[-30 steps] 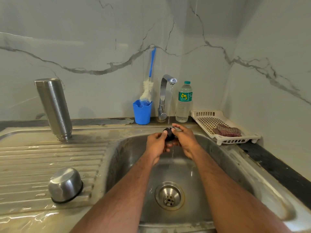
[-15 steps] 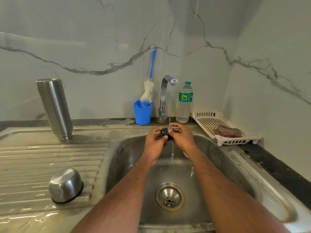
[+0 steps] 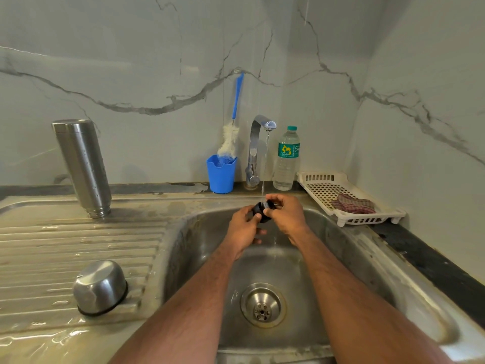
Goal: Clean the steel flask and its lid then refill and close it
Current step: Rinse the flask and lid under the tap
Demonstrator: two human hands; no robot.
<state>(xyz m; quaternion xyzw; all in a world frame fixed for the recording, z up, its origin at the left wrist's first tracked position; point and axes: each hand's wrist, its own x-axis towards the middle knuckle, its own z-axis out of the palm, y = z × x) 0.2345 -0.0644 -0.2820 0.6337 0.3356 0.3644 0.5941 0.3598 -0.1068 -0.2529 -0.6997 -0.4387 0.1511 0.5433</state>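
Note:
The steel flask (image 3: 84, 166) stands upside down on the drainboard at the back left, mouth down. Its steel cup cap (image 3: 99, 287) lies upside down at the drainboard's front. Over the sink basin (image 3: 354, 258), both hands hold the small black inner lid (image 3: 259, 210) under a thin stream from the tap (image 3: 258, 143). My left hand (image 3: 242, 231) grips the lid from the left. From the right, my right hand (image 3: 287, 214) pinches it with fingers and thumb. Much of the lid is hidden by the fingers.
A blue cup (image 3: 221, 174) with a blue-handled bottle brush (image 3: 232, 132) stands behind the sink left of the tap. A plastic water bottle (image 3: 287, 158) stands right of the tap. A white plastic tray (image 3: 338, 190) holding a checked cloth (image 3: 353, 204) sits on the dark counter at right.
Both hands have lifted the lid slightly toward the tap and turned it in the stream. Flask and cup cap have not moved.

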